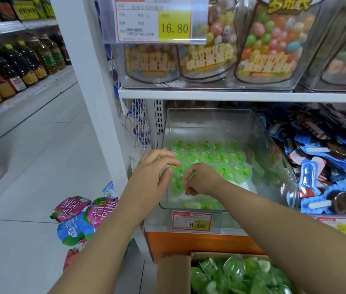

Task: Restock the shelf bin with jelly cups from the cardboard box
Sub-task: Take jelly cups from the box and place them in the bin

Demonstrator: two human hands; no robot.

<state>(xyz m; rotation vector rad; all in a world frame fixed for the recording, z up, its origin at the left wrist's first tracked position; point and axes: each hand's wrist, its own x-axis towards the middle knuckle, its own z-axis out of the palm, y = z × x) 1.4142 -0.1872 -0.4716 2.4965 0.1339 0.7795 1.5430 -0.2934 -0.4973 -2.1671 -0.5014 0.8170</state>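
A clear plastic shelf bin point(210, 119) sits under a white shelf board point(231, 96), with rows of green jelly cups point(223, 158) lining its floor. Below it, a brown cardboard box point(173, 274) holds more cups, lying loose. The left hand point(155, 168) hovers over the bin's front left corner, fingers loosely spread and holding nothing. The right hand point(204, 180) curls its fingers at a front-row cup; I cannot tell whether it grips it.

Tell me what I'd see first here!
Bright green jelly cups lie in neat rows inside the clear shelf bin, in the middle of the picture. The left hand and right hand reach over them, and a cardboard box of more sits at the bottom.
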